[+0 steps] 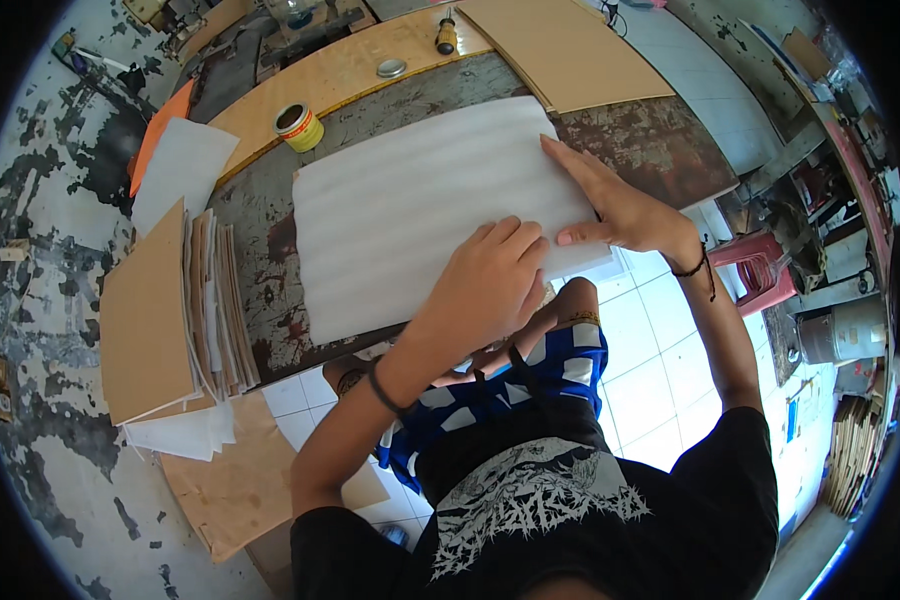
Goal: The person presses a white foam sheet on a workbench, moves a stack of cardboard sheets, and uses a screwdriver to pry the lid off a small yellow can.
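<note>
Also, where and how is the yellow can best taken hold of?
I would clasp the yellow can around its side, below the rim, with the left hand coming from the left. It stands upright and open, so a level grip should avoid tipping it; the white sheet lies close on its near and right sides.

Nothing legible on shirt [570, 490] or tin [301, 126].
Jagged pale lettering [540, 522] crosses the shirt, bodyward of the left fingers [518, 238]; beyond them, leftward, the tin's yellow-and-red label [306, 138] is too small to read.
</note>
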`<state>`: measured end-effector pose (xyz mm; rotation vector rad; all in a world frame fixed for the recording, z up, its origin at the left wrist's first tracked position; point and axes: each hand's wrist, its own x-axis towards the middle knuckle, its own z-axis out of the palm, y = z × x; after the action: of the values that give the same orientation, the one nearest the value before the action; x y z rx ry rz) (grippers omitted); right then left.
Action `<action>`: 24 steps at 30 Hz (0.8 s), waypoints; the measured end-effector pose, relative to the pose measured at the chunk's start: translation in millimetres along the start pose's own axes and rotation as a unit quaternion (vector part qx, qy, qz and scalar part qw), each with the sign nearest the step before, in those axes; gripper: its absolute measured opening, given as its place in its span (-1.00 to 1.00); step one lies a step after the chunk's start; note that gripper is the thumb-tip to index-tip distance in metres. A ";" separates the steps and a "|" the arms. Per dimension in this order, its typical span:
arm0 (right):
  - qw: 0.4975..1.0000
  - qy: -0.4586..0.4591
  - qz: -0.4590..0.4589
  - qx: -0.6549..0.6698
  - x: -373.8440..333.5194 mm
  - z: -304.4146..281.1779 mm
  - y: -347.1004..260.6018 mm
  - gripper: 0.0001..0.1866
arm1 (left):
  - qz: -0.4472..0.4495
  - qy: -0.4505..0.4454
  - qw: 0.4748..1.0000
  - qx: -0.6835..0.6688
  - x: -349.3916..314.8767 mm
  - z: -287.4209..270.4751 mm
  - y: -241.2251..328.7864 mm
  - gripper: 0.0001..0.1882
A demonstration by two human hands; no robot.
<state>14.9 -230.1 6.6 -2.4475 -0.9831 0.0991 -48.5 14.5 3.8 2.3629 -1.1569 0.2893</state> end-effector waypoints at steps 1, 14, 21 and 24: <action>1.000 0.004 -0.008 0.015 0.3 1.1 1.6 0.15 | -0.004 0.003 1.000 0.002 -0.5 2.9 -0.6 -0.70; 0.993 0.109 -0.013 -0.044 86.9 -21.6 49.1 -0.17 | -0.016 0.013 0.990 0.143 6.4 19.0 8.3 -0.60; 0.994 -0.001 0.030 -0.108 118.7 -32.7 65.2 -0.02 | -0.025 0.116 0.963 0.243 -8.1 50.6 17.4 -0.53; 0.995 -0.021 0.042 -0.090 127.5 -37.6 60.2 0.01 | -0.021 0.141 0.966 0.218 -10.3 56.7 10.9 -0.51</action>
<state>156.0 -198.0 25.6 -2.6619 -0.9446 0.0943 -64.8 -13.3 -45.3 2.5959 -0.9798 0.9144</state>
